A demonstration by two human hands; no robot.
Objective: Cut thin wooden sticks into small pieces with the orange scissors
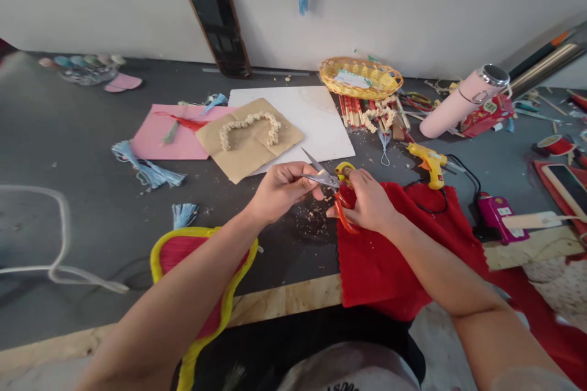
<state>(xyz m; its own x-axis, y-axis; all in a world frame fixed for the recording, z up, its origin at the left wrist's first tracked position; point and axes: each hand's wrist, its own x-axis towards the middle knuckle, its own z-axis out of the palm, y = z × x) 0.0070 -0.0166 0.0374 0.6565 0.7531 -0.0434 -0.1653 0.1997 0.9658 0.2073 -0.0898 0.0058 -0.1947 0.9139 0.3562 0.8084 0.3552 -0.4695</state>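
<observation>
My right hand [373, 203] is clamped on the handles of the scissors [326, 178], one handle yellow and the other orange-red. The scissors are positioned between my hands, above the grey tabletop [82, 226], blades parted and tips directed toward my left hand [285, 190]. The lower blade lies at the left fingers, which are curled toward the thumb; I cannot tell whether they are closed on anything.

Small pale scraps [316, 215] are scattered on the tabletop below the scissors. Red cloth [380, 263] with a zigzag edge lies beneath my right hand and forearm. A yellow glue gun [427, 162] lies at the far edge of this cloth.

Beyond my left hand, a curved cream-coloured beaded strip [250, 120] rests on a brown paper square [247, 156]. The square overlaps a white board [321, 119] and a pink sheet [178, 145]. A light-blue tassel [149, 166] lies at the sheet's near left corner.
</observation>
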